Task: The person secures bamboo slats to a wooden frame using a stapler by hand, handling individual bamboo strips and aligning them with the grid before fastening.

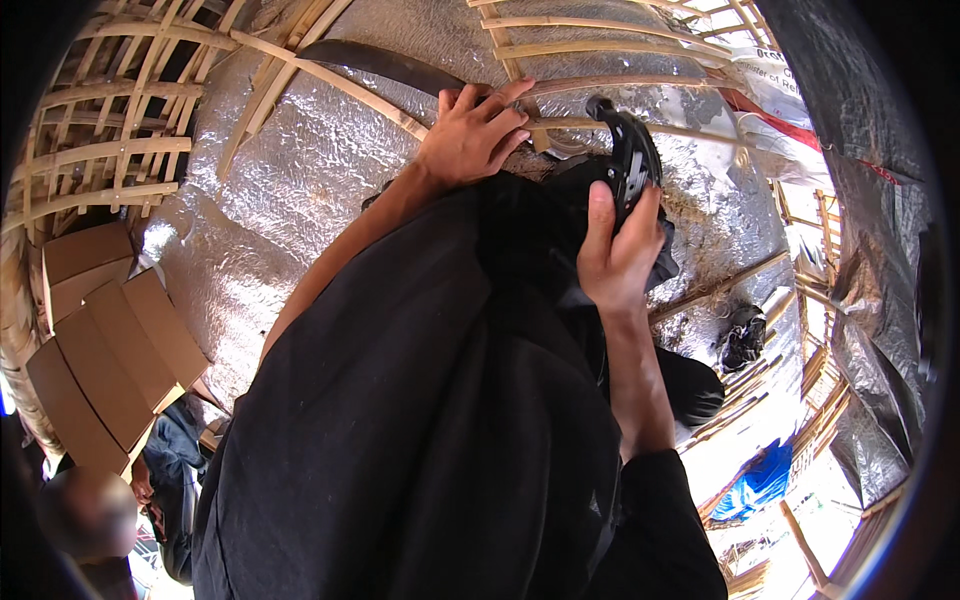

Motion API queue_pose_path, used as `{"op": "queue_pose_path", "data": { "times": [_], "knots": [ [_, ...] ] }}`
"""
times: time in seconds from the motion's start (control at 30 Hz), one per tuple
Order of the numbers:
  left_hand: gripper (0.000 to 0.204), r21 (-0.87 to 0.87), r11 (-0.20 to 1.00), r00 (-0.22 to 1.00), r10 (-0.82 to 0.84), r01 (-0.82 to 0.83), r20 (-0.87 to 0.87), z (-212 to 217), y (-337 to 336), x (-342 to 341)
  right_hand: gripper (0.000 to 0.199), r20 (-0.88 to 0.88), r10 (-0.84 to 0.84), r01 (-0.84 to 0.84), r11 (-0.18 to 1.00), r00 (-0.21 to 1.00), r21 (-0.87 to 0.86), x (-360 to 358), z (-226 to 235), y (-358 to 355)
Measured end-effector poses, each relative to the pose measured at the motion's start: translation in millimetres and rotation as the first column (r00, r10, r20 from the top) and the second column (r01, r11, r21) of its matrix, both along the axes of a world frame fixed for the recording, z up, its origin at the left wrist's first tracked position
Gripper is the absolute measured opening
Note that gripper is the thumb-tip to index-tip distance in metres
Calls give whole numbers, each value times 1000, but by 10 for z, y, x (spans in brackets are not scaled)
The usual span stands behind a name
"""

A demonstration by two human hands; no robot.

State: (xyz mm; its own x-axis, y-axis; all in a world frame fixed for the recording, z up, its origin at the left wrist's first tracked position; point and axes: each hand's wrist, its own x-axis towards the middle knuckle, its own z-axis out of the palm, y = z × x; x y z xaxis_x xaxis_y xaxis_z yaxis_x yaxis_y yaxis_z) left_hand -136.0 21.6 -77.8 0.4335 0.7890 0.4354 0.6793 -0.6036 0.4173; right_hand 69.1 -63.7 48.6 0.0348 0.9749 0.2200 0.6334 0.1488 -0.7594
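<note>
My left hand (472, 137) rests palm down at the edge of a bamboo lattice (600, 48), its fingers apart and partly bent over the strips' crossing. Close by its fingertips lies a long, dark, curved blade (380, 65); whether the hand touches it I cannot tell. In my right hand (625, 245) is a black tool (632, 150) with a rounded end and slots along its curved body. My thumb lies along one side of it, and its lower part is hidden in my grip. Dark cloth covers my lap between both arms.
Shiny silver sheeting (230, 260) covers the ground. A woven bamboo panel (120, 120) stands at left above an open cardboard box (110, 360). Another person (175, 450) is at lower left. A black bundle (742, 335) and blue plastic (755, 485) lie right, beside hanging grey sheeting (870, 270).
</note>
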Motion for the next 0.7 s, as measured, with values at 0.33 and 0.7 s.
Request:
{"op": "queue_pose_path", "data": {
  "times": [0.33,0.7],
  "knots": [
    [20,4,1000,1000,5,-5,-12,-31,-44,-47,28,9,-5,6,989,1000,-149,96,-203,69],
    [18,-130,991,999,35,-38,-25,116,-66,95,45,255,-152,192,972,955,-139,301,-850,693]
  ]
}}
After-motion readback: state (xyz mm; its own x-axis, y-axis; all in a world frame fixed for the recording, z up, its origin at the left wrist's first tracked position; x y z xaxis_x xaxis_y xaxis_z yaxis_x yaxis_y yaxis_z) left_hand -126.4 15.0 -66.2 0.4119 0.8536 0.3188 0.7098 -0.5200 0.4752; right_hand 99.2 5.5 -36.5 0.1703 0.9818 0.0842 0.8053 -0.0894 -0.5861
